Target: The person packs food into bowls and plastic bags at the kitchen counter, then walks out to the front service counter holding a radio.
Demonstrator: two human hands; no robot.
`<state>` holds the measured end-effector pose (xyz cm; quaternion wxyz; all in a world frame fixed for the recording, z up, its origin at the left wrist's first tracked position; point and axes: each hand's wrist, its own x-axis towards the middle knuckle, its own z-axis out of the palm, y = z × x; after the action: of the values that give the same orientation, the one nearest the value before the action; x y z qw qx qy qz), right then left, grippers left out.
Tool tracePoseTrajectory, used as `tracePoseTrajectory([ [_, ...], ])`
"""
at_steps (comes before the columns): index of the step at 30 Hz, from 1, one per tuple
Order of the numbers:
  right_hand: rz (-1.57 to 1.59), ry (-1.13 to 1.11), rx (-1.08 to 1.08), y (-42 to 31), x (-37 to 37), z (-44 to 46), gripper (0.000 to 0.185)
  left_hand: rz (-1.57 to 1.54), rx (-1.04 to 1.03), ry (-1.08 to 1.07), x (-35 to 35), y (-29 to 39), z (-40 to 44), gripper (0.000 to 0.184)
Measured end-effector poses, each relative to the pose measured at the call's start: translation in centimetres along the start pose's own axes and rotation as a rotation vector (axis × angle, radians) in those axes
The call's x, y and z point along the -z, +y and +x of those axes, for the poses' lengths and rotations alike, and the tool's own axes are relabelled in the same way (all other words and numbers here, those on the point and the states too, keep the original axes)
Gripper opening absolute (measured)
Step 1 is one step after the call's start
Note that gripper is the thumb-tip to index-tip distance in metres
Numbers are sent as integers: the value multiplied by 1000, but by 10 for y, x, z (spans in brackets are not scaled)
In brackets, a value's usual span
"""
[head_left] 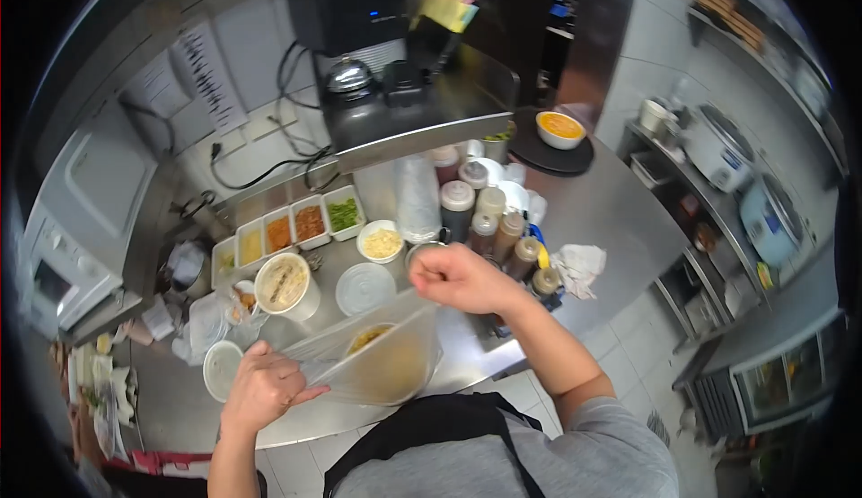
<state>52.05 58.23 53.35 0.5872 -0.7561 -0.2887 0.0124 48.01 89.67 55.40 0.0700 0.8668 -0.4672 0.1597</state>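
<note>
Between my two hands a clear plastic bag (323,350) is stretched by its upper edge. Through it shows a round tub (391,374) of yellowish-brown food, standing by the counter's front edge. My left hand (262,387) is closed on the bag's left side, thumb pointing right. Higher up, my right hand (460,278) pinches the opposite side. Just behind the bag lies a translucent round lid (365,289). A white tub (287,287) with pale, brown-topped contents stands behind my left hand, and a white round container (223,370) sits left of that hand.
Small trays of chopped toppings (310,221) line the back, near a bowl of pale shreds (380,242). Several squeeze bottles (458,202) crowd right of centre, beside a crumpled white cloth (577,269). An orange-filled bowl (560,130) rests on a black round tray (548,161). Another person's arm (85,431) shows far left.
</note>
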Motion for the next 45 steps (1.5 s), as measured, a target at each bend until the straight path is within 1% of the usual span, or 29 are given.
tracePoseTrajectory([
  [1, -129, -50, 86, 8, 6, -1, 2, -39, 13, -18, -9, 1, 0, 40],
  [2, -145, -147, 47, 8, 15, -3, 3, -71, 32, -32, -11, 3, -2, 40],
  [3, -169, -243, 13, 6, 23, -4, 4, -40, 86, -28, -7, 7, -2, 40],
  [5, -221, -377, -6, 10, 40, -4, 3, 0, 117, -8, 0, 13, 3, 38],
  [6, -213, -396, 21, 7, 45, -3, 2, 24, 174, 0, 4, 15, 5, 38],
  [8, -182, -492, 89, 2, 48, 5, 2, 91, 240, 142, 12, 19, -1, 36],
  [9, -201, -497, 90, 3, 47, 8, 4, 26, 278, 136, 9, 21, -6, 33],
  [10, -222, -495, 87, 5, 45, 12, 7, 51, 338, 138, 8, 21, -13, 33],
  [11, -210, -543, 113, 8, 42, 16, 7, 16, 332, 135, 7, 20, -18, 32],
  [12, -193, -495, 137, 10, 39, 21, 7, -21, 319, 136, 9, 19, -22, 31],
  [13, -173, -444, 159, 11, 35, 25, 8, -4, 332, 84, 14, 19, -26, 29],
  [14, -162, -479, 183, 9, 32, 30, 8, 16, 371, 88, 18, 17, -29, 29],
  [17, -164, -380, 121, -7, 23, 36, 5, 30, 358, 93, 32, 12, -34, 25],
  [20, -178, -347, 116, -2, 14, 35, 5, 36, 375, 141, 41, 10, -39, 25],
  [24, -188, -361, 107, 9, -6, 28, 5, 31, 373, 137, 29, -2, -53, 24],
  [26, -151, -364, 88, 7, -9, 28, 6, -44, 361, 180, 28, -5, -59, 27],
  [28, -197, -289, 77, -1, -14, 27, 7, -76, 376, 210, 27, -6, -65, 26],
  [30, -191, -316, 104, 7, -10, 23, 8, -101, 386, 248, 29, -10, -75, 24],
  [32, 292, 125, -67, 2, -10, 9, 11, -76, 461, 485, 30, -11, -90, 21],
  [33, 357, 183, -23, -1, -4, 5, 13, -85, 461, 482, 30, -13, -100, 21],
  [35, 418, 252, 22, -6, 8, -3, 14, -104, 610, 680, 25, -23, -126, 15],
  [36, 541, 271, 60, -7, 10, -8, 15, -108, 603, 681, 20, -30, -136, 15],
  [37, 663, 287, 99, -8, 7, -11, 16, -218, 733, 693, 12, -39, -147, 10],
  [38, 659, 293, 100, -8, 0, -13, 16, -330, 864, 699, 4, -50, -157, 7],
  [39, 683, 290, 85, -8, -7, -15, 17, -335, 859, 700, -6, -69, -166, 7],
  [41, 701, 298, 70, -11, -24, -17, 18, -1283, 1159, 970, -28, -118, -180, 10],
  [42, 681, 302, 33, -15, -37, -18, 18, -1291, 1149, 961, -36, -144, -184, 10],
  [44, 654, 326, -1, -19, -53, -24, 18, -1520, 1324, 1091, -52, -205, -187, 20],
  [45, 601, 326, -16, -20, -59, -30, 18, -1169, 1404, 1051, -74, -242, -190, 24],
])
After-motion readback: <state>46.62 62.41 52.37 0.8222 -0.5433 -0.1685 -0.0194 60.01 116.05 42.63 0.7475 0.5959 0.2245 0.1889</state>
